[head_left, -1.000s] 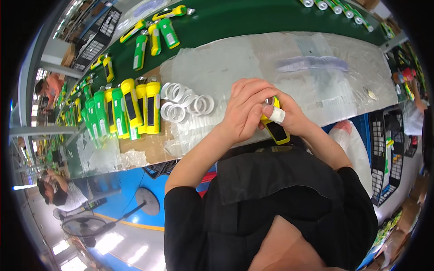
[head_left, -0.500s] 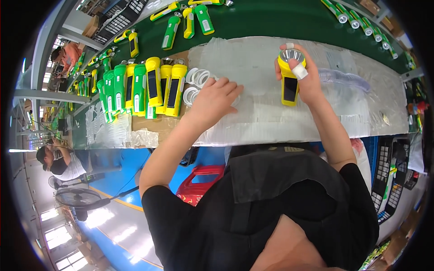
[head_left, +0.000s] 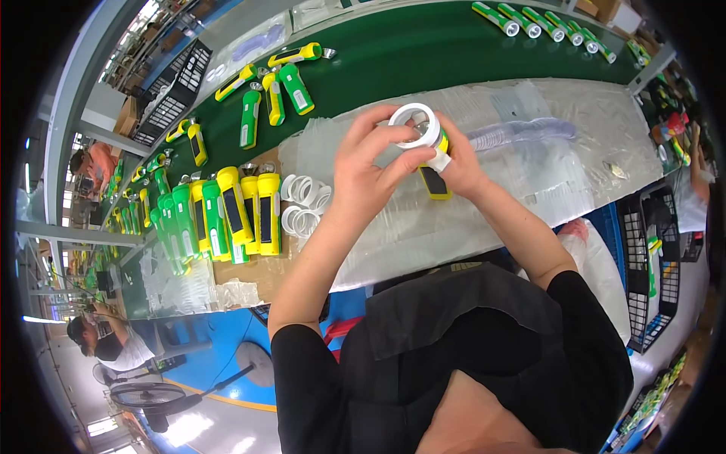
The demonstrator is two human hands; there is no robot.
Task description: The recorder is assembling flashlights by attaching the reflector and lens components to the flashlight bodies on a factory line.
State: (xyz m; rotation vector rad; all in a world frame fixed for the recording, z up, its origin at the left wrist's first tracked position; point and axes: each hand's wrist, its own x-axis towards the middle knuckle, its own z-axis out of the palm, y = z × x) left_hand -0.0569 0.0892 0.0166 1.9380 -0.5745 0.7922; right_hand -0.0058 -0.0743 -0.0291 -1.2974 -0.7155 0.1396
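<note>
Finished torches stand in a row at the left of the counter beside loose white rings, while the left hand presses a ring onto the yellow torch gripped by the right hand, apparently mid-assembly.

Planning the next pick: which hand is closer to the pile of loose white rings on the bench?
Left. The left hand is just right of the white rings, up at the flashlight; the right hand is farther right, beyond it.
</note>
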